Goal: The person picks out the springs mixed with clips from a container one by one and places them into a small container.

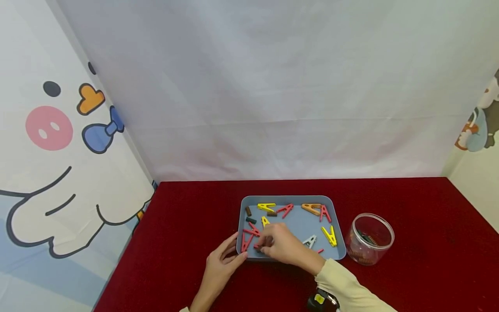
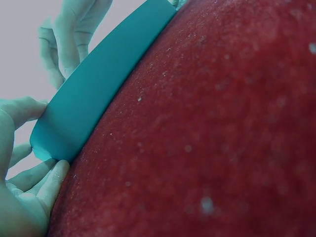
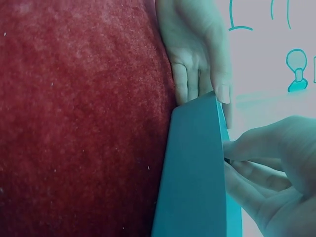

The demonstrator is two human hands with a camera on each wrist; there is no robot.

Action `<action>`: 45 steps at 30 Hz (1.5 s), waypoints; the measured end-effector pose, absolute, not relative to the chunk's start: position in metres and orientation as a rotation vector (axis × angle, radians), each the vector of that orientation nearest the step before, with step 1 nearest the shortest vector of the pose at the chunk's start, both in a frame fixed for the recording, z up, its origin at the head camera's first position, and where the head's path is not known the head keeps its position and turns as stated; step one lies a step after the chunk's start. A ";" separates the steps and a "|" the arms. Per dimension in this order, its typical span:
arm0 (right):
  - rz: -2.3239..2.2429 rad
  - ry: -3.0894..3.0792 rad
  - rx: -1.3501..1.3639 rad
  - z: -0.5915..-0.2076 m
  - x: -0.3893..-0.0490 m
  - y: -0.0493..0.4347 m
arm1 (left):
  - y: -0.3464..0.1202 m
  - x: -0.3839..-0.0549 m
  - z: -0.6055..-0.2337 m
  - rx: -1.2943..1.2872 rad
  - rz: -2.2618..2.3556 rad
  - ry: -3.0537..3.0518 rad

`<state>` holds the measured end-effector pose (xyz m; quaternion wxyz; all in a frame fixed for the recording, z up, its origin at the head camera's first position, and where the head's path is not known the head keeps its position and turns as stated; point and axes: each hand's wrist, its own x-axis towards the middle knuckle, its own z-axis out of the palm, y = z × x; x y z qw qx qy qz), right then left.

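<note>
A blue-grey tray (image 1: pixel 290 220) holds red, yellow, orange and white plastic clip halves and several small coil springs. At the tray's near left corner, my left hand (image 1: pixel 219 264) grips the edge between thumb and fingers. Over the tray's near left part is my right hand (image 1: pixel 282 243), its thumb and fingers pinching a small dark piece (image 3: pixel 227 160) whose kind is mostly hidden. Just left of those fingertips lie red clips (image 1: pixel 247 241). Behind the right hand is a yellow clip (image 1: pixel 265 221), partly covered. A white clip (image 1: pixel 310 241) lies to its right.
A clear round jar (image 1: pixel 369 239) with several springs inside stands right of the tray. The table bears a red cloth (image 1: pixel 187 216). A black object with a yellow patch (image 1: pixel 321 300) is by the right sleeve. A white curtain (image 1: pixel 273 108) hangs behind.
</note>
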<state>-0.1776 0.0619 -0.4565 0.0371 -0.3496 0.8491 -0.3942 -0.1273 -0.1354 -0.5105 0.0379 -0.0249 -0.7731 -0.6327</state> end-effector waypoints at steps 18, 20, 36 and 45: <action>-1.330 2.549 -1.019 -0.452 -0.173 0.077 | -0.135 -0.128 -0.510 -0.052 -1.945 -2.378; -1.325 2.564 -1.006 -0.451 -0.172 0.079 | -0.135 -0.128 -0.510 -0.050 -1.950 -2.374; -1.393 2.614 -0.934 -0.452 -0.168 0.093 | -0.135 -0.128 -0.509 -0.034 -1.930 -2.395; -1.486 2.555 -0.840 -0.453 -0.167 0.102 | -0.134 -0.127 -0.508 -0.033 -1.941 -2.373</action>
